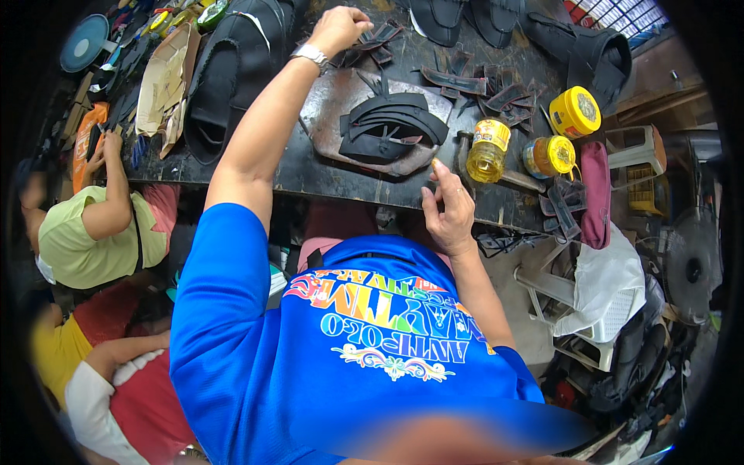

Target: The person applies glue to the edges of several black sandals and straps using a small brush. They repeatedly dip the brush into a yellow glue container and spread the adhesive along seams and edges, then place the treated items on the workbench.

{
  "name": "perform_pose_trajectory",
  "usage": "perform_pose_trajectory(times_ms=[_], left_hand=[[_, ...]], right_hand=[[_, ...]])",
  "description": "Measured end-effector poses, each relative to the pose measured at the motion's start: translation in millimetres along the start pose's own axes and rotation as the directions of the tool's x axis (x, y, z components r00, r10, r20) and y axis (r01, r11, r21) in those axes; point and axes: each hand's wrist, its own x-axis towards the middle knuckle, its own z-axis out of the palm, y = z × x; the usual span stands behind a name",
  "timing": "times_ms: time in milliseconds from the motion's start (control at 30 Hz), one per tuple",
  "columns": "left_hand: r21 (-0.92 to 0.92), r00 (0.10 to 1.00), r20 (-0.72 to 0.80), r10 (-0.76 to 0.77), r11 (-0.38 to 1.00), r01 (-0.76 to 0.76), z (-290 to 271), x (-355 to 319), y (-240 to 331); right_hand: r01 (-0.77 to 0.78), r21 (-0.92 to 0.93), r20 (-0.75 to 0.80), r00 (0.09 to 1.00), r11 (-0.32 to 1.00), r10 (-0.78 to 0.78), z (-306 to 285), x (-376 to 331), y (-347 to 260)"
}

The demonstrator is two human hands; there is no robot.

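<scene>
The left hand (339, 31) curled beside dark strips (381, 36), its grip impossible to tell; the right hand (451, 211) hung loosely spread. Between them, curved black pieces (380, 116) lay stacked on a slab (322, 108) on the bench (500, 207) — probably light and pliable, best pinched at an edge.

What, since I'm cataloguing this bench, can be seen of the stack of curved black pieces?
The stack of curved black pieces looks matte, like fabric or leather. Bands overlap unevenly, narrow pointed tips jutting from the far side. It lies on a worn grey slab; the right hand is near its right edge, not gripping it.
</scene>
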Motion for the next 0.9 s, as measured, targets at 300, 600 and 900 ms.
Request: perform_pose_trajectory(times_ms=[300,600,900], left_hand=[[-0.432,0.963,0.094,0.251,0.882,-0.188,-42.9,-136.2,76.5],[-0.234,0.922,0.038,0.385,0.901,-0.366,-4.8,-133.8,70.5],[-0.261,0.895,0.196,0.4,0.901,-0.346,-5.1,-118.7,64.4]], right_hand=[[-0.058,0.15,0.005,0.998,0.987,0.058,-9.8,2.0,-11.1],[-0.374,-0.121,-0.009,0.926,0.919,0.376,-56.3,-9.7,-46.5],[-0.412,-0.534,0.177,0.8,0.739,0.573,-73.8,14.4,-34.3]])
